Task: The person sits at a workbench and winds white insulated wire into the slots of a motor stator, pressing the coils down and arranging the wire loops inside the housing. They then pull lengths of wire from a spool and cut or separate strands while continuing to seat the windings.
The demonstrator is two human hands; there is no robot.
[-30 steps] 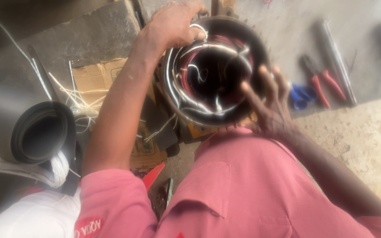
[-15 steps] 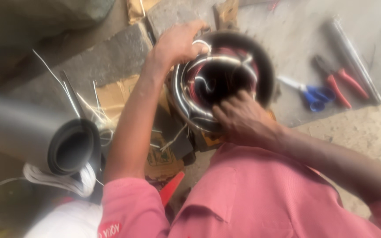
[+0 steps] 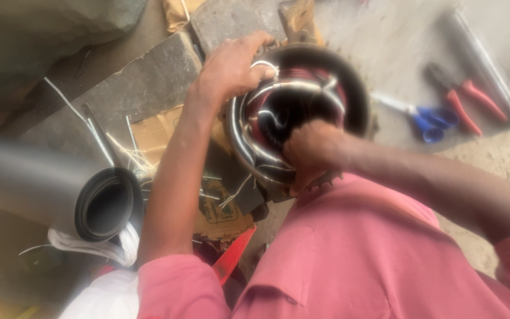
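A round dark motor stator (image 3: 355, 82) lies on the ground in front of me, with silvery and red coil windings (image 3: 287, 97) looped inside its bore. My left hand (image 3: 231, 65) grips its far left rim, fingers curled over a white sleeved wire. My right hand (image 3: 311, 147) is bunched at the near edge of the bore, against the windings. It is blurred, so I cannot tell whether it holds anything. My pink shirt hides the stator's near side.
Blue-handled scissors (image 3: 429, 118), red-handled pliers (image 3: 467, 97) and a grey metal bar (image 3: 482, 53) lie to the right. At the left are a black rolled sheet (image 3: 104, 204), torn cardboard (image 3: 154, 133) with thin white strips, and a red handle (image 3: 231, 257).
My right hand has moved from the stator's right rim, fingers spread, down to the near edge of the bore and closed. My left hand has stayed on the far rim.
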